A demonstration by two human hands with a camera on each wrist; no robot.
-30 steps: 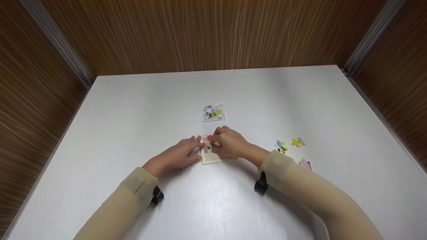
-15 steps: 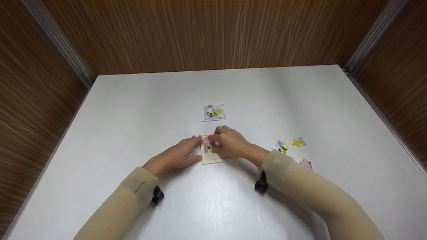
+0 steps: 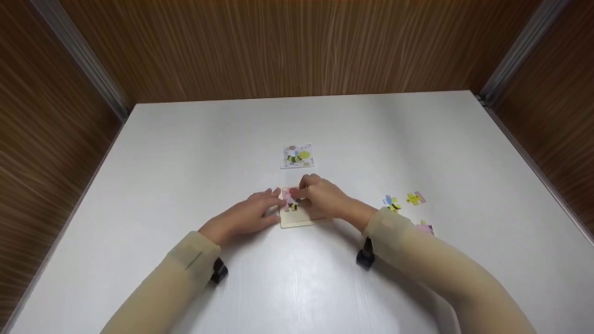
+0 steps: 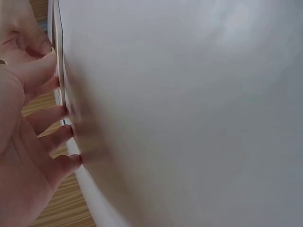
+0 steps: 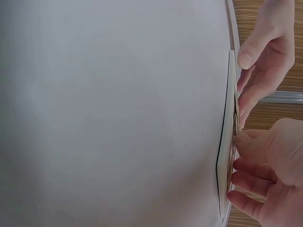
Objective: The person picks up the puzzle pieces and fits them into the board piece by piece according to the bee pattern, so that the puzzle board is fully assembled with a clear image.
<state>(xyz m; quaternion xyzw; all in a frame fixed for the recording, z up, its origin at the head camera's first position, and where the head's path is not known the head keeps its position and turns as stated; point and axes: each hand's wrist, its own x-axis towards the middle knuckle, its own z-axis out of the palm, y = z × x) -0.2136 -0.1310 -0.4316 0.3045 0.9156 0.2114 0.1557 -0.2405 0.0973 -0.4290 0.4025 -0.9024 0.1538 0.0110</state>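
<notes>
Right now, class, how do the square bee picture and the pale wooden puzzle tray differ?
The square bee picture shows its whole design; the pale wooden puzzle tray has a bare near strip. The picture lies untouched; the left hand touches the tray's left side. Both lie flat on the white table.

Booth-like work station; wider setting (lab, office, workshop) cannot be told. White counter [image 3: 209, 139] fills middle and bottom of frame, soft sheen at lower centre. Brown wood-grain back panel [image 3: 297, 51] across top; similar left panel [image 3: 46, 162] and right panel [image 3: 552, 106] wall in both sides. Grey metal strips [image 3: 85, 60] run down corners at upper left and upper right, between panels. Small black wrist devices [image 3: 219, 271] by sleeve cuffs, lower left and lower right of centre, suggest recording set-up.
</notes>
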